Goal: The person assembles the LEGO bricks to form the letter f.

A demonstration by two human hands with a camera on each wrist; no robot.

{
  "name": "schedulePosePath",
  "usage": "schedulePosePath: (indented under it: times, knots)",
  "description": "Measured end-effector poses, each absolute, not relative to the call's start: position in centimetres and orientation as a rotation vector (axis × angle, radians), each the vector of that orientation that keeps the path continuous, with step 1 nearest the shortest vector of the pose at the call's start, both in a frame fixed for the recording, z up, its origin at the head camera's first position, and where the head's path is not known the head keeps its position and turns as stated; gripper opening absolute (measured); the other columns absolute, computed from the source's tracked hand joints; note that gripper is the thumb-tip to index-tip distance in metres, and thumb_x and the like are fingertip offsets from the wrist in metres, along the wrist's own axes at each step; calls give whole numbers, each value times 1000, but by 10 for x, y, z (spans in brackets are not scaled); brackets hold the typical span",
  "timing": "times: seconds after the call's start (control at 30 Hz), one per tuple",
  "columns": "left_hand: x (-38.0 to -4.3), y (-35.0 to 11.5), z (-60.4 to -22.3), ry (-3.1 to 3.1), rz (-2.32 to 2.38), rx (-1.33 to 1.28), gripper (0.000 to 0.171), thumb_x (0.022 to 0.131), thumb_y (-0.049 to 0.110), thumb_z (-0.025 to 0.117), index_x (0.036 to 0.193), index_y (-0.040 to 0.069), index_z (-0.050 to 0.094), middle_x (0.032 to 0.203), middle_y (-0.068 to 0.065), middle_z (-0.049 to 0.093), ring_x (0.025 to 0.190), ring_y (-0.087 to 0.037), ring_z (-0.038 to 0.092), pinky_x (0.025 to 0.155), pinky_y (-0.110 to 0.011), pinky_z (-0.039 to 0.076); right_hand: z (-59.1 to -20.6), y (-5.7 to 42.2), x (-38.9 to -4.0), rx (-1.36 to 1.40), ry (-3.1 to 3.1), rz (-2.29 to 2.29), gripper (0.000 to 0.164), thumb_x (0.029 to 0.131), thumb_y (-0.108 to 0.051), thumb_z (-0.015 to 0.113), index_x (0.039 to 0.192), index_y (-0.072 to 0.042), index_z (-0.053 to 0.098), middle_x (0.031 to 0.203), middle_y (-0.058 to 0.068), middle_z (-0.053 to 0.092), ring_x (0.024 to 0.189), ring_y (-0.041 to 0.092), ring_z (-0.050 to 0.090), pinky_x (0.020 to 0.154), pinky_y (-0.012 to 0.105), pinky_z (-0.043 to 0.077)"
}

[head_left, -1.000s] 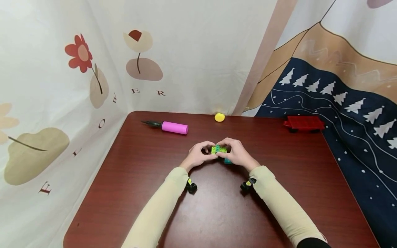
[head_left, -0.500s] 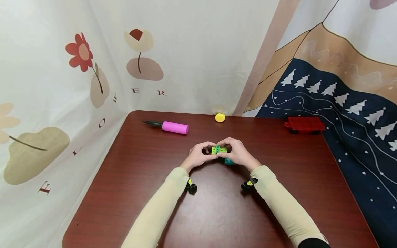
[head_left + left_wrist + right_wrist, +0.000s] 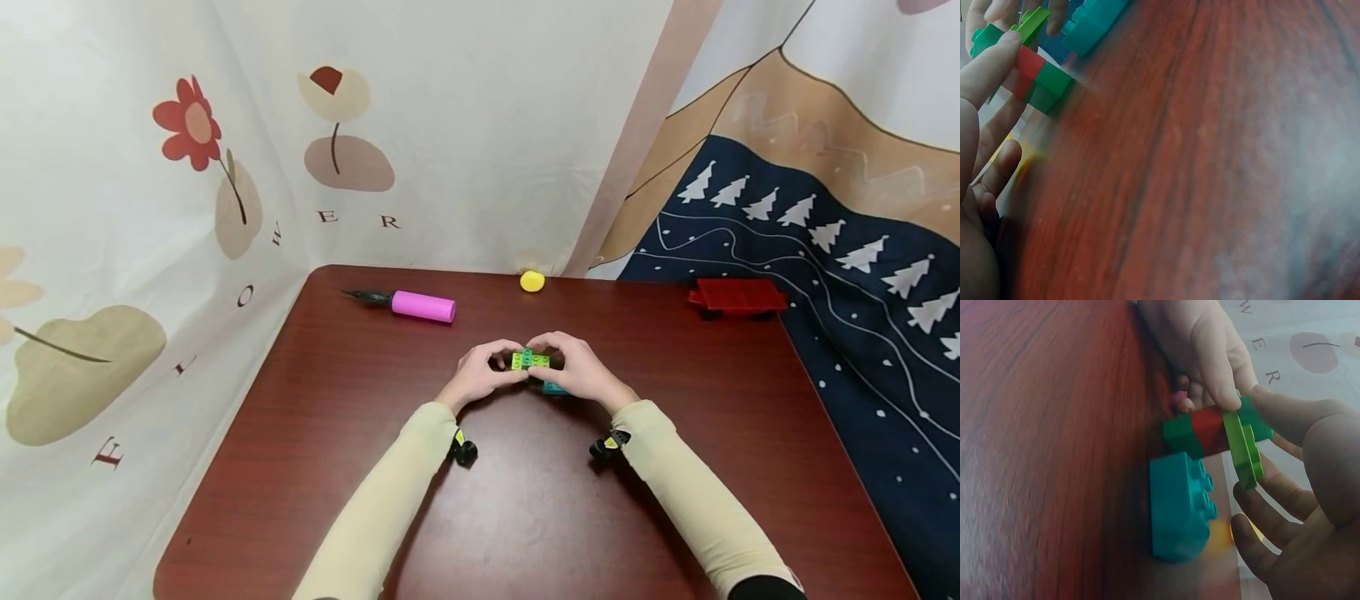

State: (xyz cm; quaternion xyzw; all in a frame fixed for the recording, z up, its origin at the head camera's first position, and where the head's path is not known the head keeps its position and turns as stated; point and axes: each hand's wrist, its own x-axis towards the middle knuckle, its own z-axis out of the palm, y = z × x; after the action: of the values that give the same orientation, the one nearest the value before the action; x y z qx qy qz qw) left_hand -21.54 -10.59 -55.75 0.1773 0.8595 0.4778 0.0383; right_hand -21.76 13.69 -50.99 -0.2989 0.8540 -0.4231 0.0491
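Over the middle of the table, both hands hold a small stack of toy building bricks (image 3: 529,358). In the right wrist view it has a green brick at the table end, then a red brick (image 3: 1209,431), a lime-green plate (image 3: 1241,447) and another green brick (image 3: 1262,425). My left hand (image 3: 483,369) pinches the stack, its thumb on the edge of the lime plate. My right hand (image 3: 576,368) grips the upper green brick between thumb and fingers, which partly hide it. Beside the stack a teal brick (image 3: 1172,506) with a rounded end rests on the table.
Toward the back left lies a pink cylinder with a black nozzle (image 3: 422,307). A yellow round object (image 3: 532,282) sits at the table's far edge. A red toy wagon (image 3: 737,297) stands at the back right corner. Printed cloths (image 3: 480,125) hang behind the table.
My right wrist has shifted slightly to the right. Both hands stay on the brick stack, and the other objects have not moved.
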Motion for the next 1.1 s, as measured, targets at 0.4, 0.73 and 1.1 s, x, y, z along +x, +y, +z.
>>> schedulePosePath:
  times: [0.4, 0.73, 1.1]
  knots:
    - [-215, -106, -556, 2632, 1446, 512, 39, 87, 47, 86, 122, 37, 73, 93, 7, 67, 90, -13, 60, 81, -37, 45, -518, 170, -211, -754, 2646, -1261, 38, 95, -24, 81, 128, -9, 72, 122, 6, 70, 111, 23, 67, 95, 47, 56]
    - [-216, -105, -556, 2642, 1454, 520, 41, 86, 49, 86, 123, 38, 72, 95, 8, 67, 90, -12, 60, 82, -38, 44, -532, 174, -201, -845, 2729, -1059, 50, 85, -32, 91, 127, -10, 74, 121, 5, 69, 111, 24, 62, 98, 48, 49]
    - [-214, -106, -556, 2643, 1435, 528, 42, 87, 48, 85, 125, 37, 72, 94, 8, 67, 90, -12, 60, 81, -37, 45, -534, 177, -201, -853, 2778, -1126, 39, 87, -21, 89, 122, -9, 77, 114, 7, 73, 103, 25, 65, 91, 47, 53]
